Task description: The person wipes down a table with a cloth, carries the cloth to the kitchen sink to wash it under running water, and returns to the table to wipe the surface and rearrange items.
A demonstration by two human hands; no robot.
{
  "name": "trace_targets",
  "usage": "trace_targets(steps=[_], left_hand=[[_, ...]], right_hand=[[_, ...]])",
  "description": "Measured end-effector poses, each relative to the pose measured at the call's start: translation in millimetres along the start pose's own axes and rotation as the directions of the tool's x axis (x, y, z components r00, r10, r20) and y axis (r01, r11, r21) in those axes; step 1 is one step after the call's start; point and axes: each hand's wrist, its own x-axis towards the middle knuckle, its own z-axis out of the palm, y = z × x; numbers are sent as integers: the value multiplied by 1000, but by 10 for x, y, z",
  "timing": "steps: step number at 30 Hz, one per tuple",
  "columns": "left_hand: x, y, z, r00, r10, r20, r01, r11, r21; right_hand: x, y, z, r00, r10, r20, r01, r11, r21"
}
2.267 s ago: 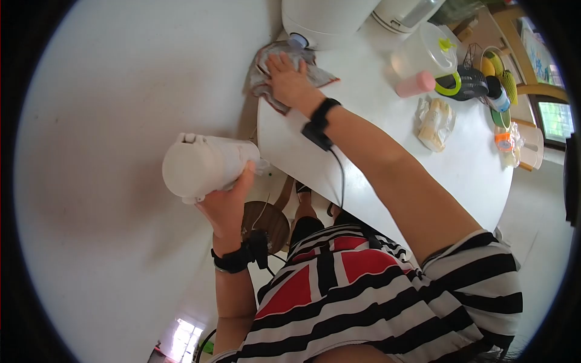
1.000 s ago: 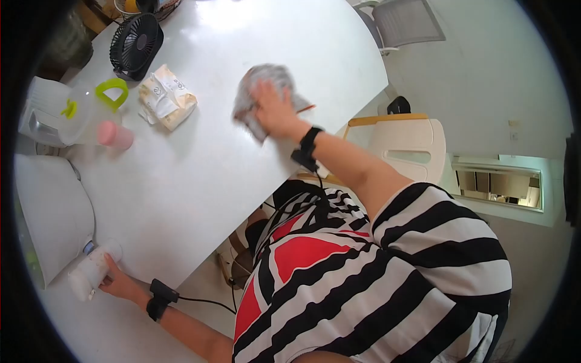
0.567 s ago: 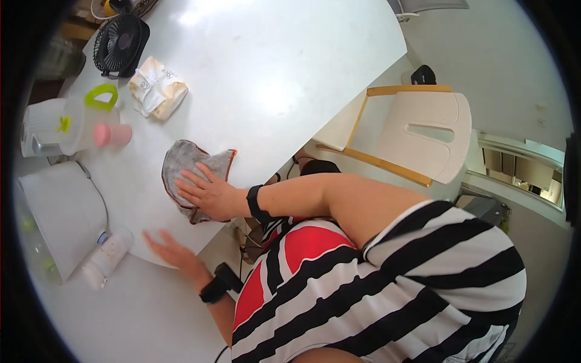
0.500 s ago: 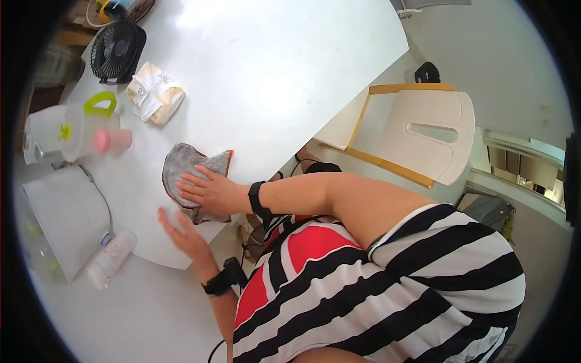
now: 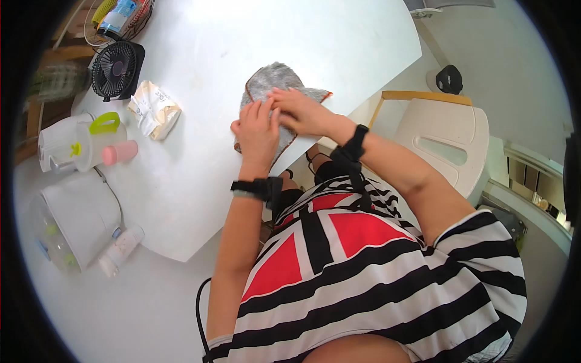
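A grey cloth (image 5: 275, 77) with orange-brown edging lies bunched and partly folded on the white table, near its edge. My left hand (image 5: 257, 130) is on the cloth's left part, its fingers bent and closed on the fabric. From the right, my right hand (image 5: 302, 114) meets it, fingers closed on the cloth and touching the left hand's fingers. The cloth between and under the fingers is mostly hidden. One corner sticks out to the right, beyond my right hand.
On the table's left stand a black fan (image 5: 118, 69), a tissue pack (image 5: 155, 111), a clear jug (image 5: 85, 142) with a green handle, a pink-capped bottle (image 5: 120, 152), a white appliance (image 5: 82, 218) and a pale bottle (image 5: 121, 249). A chair (image 5: 439, 142) stands right.
The cloth has moved right and away from me across the table. My left hand has come from beside it onto it. Both hands now meet on the cloth; earlier my right hand lay flat there.
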Motion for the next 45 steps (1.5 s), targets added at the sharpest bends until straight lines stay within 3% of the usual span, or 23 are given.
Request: trace_targets(steps=[1,2,4,5,7,13,16,23,24,28,29,35,39,43,45], left_hand=[[99,67,65,996,52,-77,-50,998,23],[192,105,109,983,105,-151,-98,994,50],[336,97,201,980,146,-133,-128,983,136],[398,78,240,975,191,-110,-164,963,216],[426,-18,213,971,228,-68,-208,953,218],[710,212,294,956,294,-6,-283,927,244],[821,224,348,953,302,-21,-284,915,287],[1315,-55,521,948,297,-110,-258,925,278],[1255,-31,525,948,298,-113,-258,926,275],[404,57,465,960,277,41,-278,931,238],[187,80,461,962,269,42,-271,931,244],[594,361,363,975,209,79,-222,944,245],[1139,560,491,980,198,-27,-186,953,238],[846,419,786,962,226,-151,-193,959,207],[985,369,666,961,226,-157,-195,962,190]], right_hand=[[-43,7,-76,1000,-4,4,4,1000,6],[-82,24,-160,984,89,-154,-82,995,49],[-55,61,-218,877,243,-415,-227,970,88],[4,86,-231,879,242,-411,-224,970,93],[142,95,-262,784,414,-463,-510,854,-99],[387,217,-561,682,533,-500,-680,714,-166],[537,351,-691,700,581,-416,-687,706,-172],[1003,728,-577,734,480,-481,-610,777,-155],[943,736,-489,738,419,-529,-602,763,-236],[201,327,-181,809,422,-410,-556,776,-298],[50,319,-65,821,314,-477,-488,818,-303],[432,395,-522,808,367,-460,-503,836,-217],[744,704,-825,749,331,-575,-556,785,-273],[508,577,-624,669,523,-528,-658,747,-95],[613,581,-678,685,522,-508,-658,742,-126]])
